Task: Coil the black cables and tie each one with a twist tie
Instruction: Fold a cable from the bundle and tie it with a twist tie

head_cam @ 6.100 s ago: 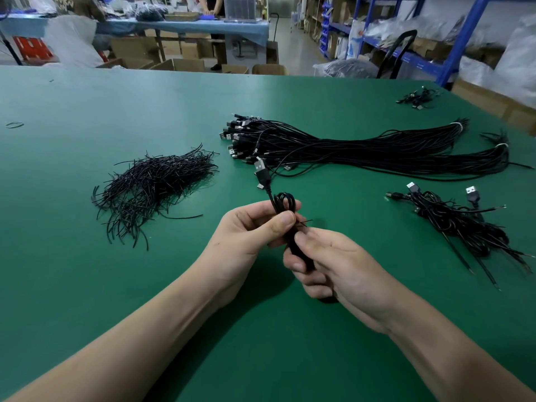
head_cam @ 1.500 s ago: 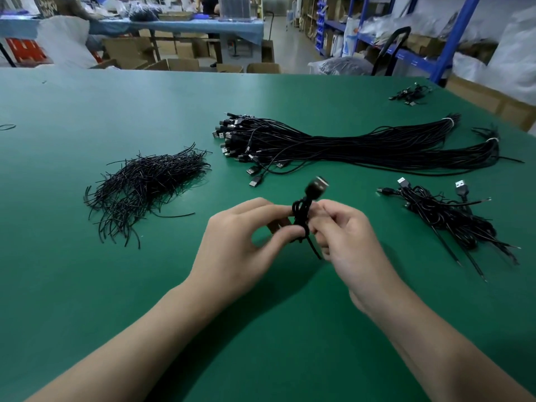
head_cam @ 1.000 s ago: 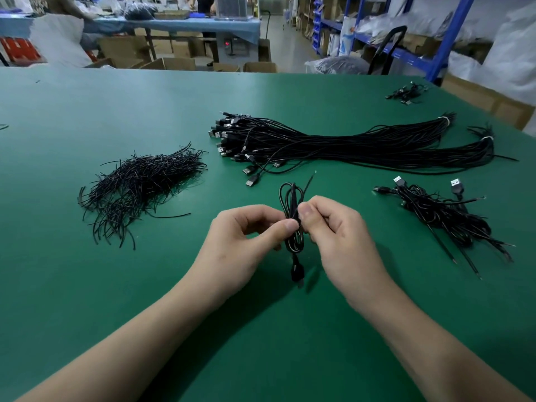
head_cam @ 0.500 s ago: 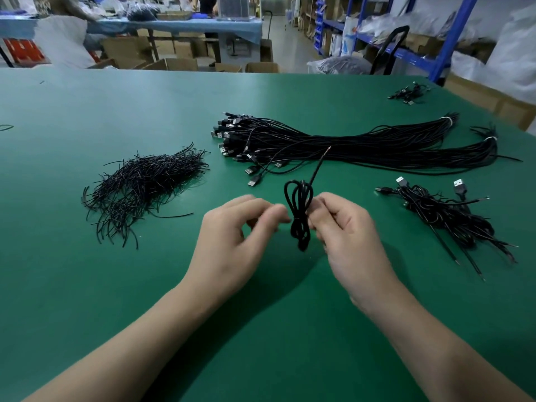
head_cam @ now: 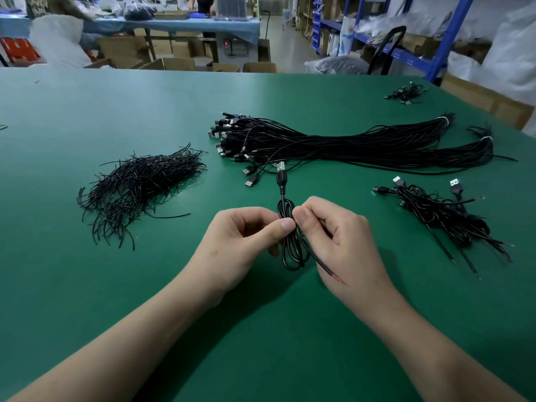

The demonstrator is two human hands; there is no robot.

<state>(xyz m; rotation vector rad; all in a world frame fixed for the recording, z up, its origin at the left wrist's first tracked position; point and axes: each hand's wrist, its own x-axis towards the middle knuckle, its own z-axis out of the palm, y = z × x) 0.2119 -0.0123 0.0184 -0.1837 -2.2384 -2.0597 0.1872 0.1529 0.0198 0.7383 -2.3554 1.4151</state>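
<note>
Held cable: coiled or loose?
Coiled. The cable loops above and below where the left hand and right hand pinch it. Cannot tell if tied.

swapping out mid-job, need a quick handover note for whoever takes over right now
Left hand: its grip pinches the coiled cable at its middle.
Right hand: pinches the same spot from the other side; any tie there is hidden by fingers.
Twist ties piled left, straight cables ahead, coiled cables heaped right.
Done: this cable is coiled. Left: secure its tie, then work through the straight cables.
</note>
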